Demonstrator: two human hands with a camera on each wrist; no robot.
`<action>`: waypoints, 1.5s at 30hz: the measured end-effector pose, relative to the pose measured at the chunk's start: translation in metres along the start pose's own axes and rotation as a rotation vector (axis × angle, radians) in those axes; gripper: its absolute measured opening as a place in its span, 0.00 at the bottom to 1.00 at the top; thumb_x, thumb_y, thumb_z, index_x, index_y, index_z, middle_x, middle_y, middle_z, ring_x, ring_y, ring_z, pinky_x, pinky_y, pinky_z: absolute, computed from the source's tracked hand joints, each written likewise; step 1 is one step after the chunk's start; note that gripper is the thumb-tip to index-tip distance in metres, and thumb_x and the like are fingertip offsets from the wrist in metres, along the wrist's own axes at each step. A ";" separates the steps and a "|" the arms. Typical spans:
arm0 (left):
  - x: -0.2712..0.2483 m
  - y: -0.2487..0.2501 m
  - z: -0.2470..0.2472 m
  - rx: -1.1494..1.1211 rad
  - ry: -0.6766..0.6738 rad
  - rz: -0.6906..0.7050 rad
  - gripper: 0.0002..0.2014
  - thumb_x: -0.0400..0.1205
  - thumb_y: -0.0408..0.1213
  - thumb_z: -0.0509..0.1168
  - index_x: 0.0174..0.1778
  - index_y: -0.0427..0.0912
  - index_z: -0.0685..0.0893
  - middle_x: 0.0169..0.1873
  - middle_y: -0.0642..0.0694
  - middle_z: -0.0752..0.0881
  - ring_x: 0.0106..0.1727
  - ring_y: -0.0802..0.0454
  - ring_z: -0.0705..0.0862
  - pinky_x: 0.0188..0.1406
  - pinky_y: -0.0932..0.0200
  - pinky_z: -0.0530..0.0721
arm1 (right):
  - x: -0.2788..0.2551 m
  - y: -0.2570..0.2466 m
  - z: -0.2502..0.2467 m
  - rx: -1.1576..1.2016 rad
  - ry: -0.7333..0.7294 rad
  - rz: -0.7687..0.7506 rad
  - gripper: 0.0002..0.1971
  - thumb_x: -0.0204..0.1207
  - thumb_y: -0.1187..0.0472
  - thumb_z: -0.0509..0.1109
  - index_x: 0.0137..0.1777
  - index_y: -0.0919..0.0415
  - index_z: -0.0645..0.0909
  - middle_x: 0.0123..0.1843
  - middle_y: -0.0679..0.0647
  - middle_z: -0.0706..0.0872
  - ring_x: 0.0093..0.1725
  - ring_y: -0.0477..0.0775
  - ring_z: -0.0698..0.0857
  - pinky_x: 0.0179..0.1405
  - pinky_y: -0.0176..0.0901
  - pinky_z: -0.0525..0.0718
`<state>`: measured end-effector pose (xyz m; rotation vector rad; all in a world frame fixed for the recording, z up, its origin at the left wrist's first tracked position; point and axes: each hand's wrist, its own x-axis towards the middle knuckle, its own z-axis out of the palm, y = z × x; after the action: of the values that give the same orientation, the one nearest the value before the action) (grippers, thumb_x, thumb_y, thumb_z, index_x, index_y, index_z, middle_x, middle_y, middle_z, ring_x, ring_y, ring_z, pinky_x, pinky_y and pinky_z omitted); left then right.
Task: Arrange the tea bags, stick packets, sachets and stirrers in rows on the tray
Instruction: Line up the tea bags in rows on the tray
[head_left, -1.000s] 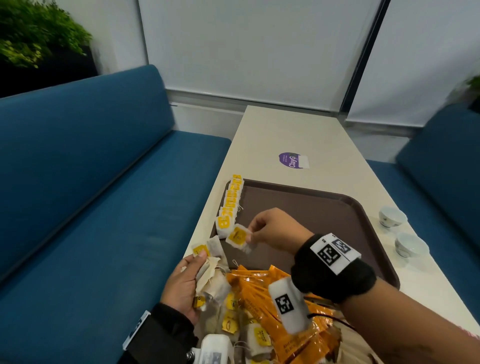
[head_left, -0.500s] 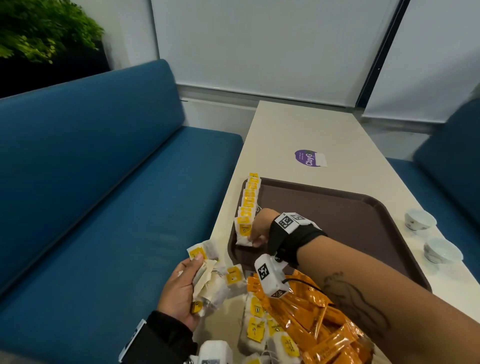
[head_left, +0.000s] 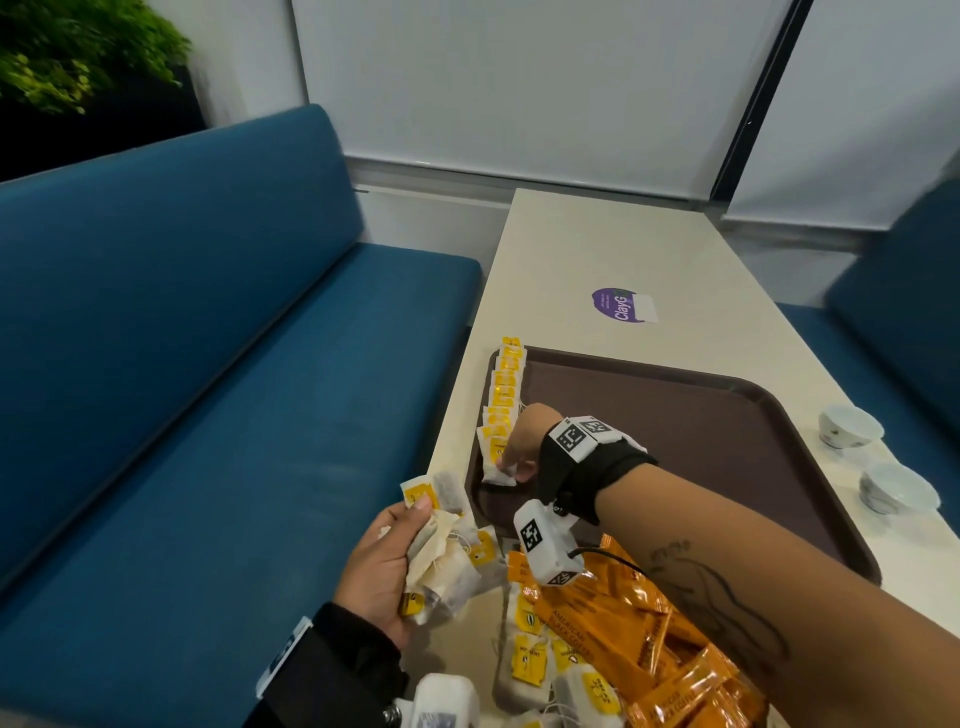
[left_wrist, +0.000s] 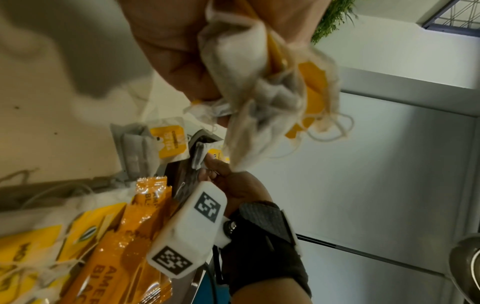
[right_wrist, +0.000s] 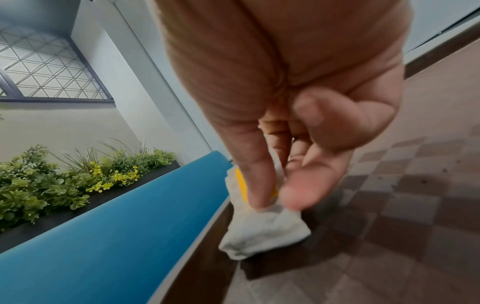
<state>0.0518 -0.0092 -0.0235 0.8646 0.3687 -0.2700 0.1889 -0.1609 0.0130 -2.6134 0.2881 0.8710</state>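
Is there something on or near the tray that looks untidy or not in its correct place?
Yes. The far end of the tea bag row hangs over the tray rim. Orange stick packets and loose tea bags lie jumbled on the table, unsorted.

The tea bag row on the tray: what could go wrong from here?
1. The right hand is setting a tea bag at the near end of the row; its fingers may drag it askew when lifting.
2. The row hugs the tray rim, so bags could slide off.
3. The left hand grips a bunch with tangled strings.
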 end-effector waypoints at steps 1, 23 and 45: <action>0.001 0.001 0.000 0.002 -0.003 0.000 0.08 0.78 0.37 0.64 0.48 0.36 0.80 0.37 0.36 0.86 0.29 0.47 0.88 0.23 0.56 0.86 | 0.002 -0.001 0.000 0.010 -0.018 0.002 0.09 0.77 0.58 0.72 0.38 0.62 0.80 0.57 0.56 0.89 0.58 0.52 0.87 0.66 0.46 0.81; -0.014 -0.008 0.029 0.056 -0.188 -0.065 0.12 0.67 0.30 0.67 0.46 0.33 0.78 0.29 0.34 0.86 0.25 0.43 0.87 0.28 0.53 0.87 | -0.093 0.009 -0.017 0.146 -0.132 -0.453 0.05 0.70 0.59 0.78 0.35 0.53 0.85 0.34 0.48 0.84 0.33 0.44 0.76 0.24 0.33 0.69; -0.020 -0.009 0.018 0.066 -0.064 -0.066 0.05 0.80 0.25 0.62 0.48 0.36 0.81 0.31 0.39 0.89 0.27 0.50 0.87 0.22 0.60 0.85 | -0.061 0.035 -0.008 0.548 0.089 -0.185 0.11 0.77 0.70 0.69 0.57 0.62 0.80 0.44 0.60 0.84 0.31 0.48 0.79 0.26 0.37 0.76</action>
<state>0.0340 -0.0273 -0.0108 0.9071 0.3308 -0.3715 0.1346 -0.1917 0.0466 -2.1273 0.2588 0.5209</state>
